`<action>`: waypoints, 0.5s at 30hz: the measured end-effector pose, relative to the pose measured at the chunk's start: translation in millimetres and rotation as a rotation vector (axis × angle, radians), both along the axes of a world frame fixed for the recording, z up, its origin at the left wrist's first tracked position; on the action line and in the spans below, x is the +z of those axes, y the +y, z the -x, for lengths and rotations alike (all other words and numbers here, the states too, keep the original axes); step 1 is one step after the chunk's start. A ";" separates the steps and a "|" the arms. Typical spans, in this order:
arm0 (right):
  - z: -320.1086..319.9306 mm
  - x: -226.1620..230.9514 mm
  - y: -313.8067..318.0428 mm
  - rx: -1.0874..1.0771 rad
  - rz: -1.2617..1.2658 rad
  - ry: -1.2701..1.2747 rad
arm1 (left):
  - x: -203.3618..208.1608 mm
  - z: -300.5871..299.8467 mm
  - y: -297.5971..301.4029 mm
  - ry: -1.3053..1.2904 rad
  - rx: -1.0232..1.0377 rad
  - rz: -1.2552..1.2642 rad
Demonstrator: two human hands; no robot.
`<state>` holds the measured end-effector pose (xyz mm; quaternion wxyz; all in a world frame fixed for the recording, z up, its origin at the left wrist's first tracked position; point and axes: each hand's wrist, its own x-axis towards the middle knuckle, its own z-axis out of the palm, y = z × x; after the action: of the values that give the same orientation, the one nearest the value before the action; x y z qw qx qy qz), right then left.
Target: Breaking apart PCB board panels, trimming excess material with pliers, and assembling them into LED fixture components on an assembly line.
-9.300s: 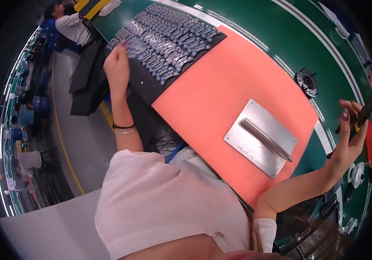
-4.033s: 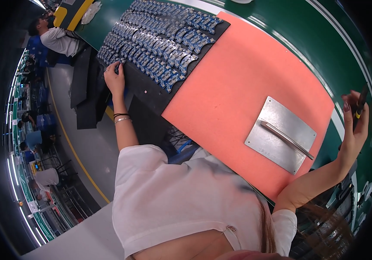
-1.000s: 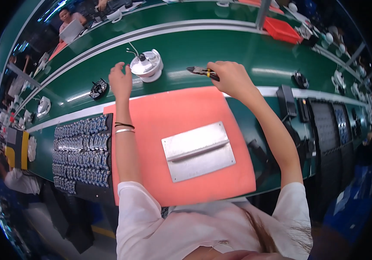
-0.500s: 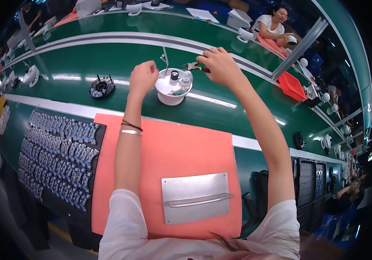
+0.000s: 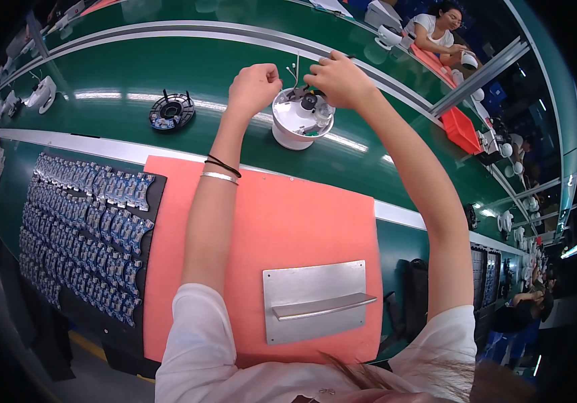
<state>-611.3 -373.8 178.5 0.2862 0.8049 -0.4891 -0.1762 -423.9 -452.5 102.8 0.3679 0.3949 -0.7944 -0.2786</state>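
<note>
A white bowl-shaped housing (image 5: 293, 138) stands on the green bench, with a small black round part (image 5: 309, 101) and clear plastic pieces inside. Thin wires (image 5: 296, 72) rise from its far side. At the housing's left rim, my left hand (image 5: 255, 88) is closed with the fingers curled; what they pinch, if anything, is hidden. My right hand (image 5: 342, 82) is wrapped around a pair of pliers (image 5: 298, 93), whose dark jaws point left over the housing's far rim, by the base of the wires. My fingers cover most of the handles.
Left of the housing lies a black ring-shaped part (image 5: 172, 113). Nearer are an orange mat (image 5: 234, 322), a metal plate with a ledge (image 5: 314, 289) and rows of blue circuit boards (image 5: 87, 228). A red bin (image 5: 461, 131) stands at right; across the bench sits a co-worker (image 5: 436, 32).
The view has shifted slightly. My right hand has brought the pliers from beside the housing to over its far rim, near the wires. My left hand stays closed near its left rim.
</note>
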 end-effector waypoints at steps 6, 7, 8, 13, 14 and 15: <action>3.4 -1.1 11.4 -0.082 -0.029 0.052 | 9.3 11.2 17.6 0.053 -0.050 0.043; 8.6 2.8 16.3 -0.042 0.070 -0.007 | 25.3 4.5 25.6 0.122 -0.041 0.091; 12.6 6.1 23.1 -0.002 0.168 -0.068 | 44.7 -4.9 35.9 0.190 -0.030 0.137; 28.0 49.5 108.1 -0.070 0.274 -0.253 | 156.5 -96.1 127.6 0.945 -0.447 0.562; 30.8 58.0 132.7 -0.056 0.262 -0.297 | 169.7 -125.5 135.5 1.008 -0.687 0.505; 42.7 59.7 160.7 -0.111 0.218 -0.348 | 175.4 -141.9 135.9 1.027 -0.784 0.455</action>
<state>-654.0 -213.0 238.2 0.2728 0.7593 -0.5908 0.0038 -282.0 -316.6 278.3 0.6439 -0.1911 -0.6421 -0.3695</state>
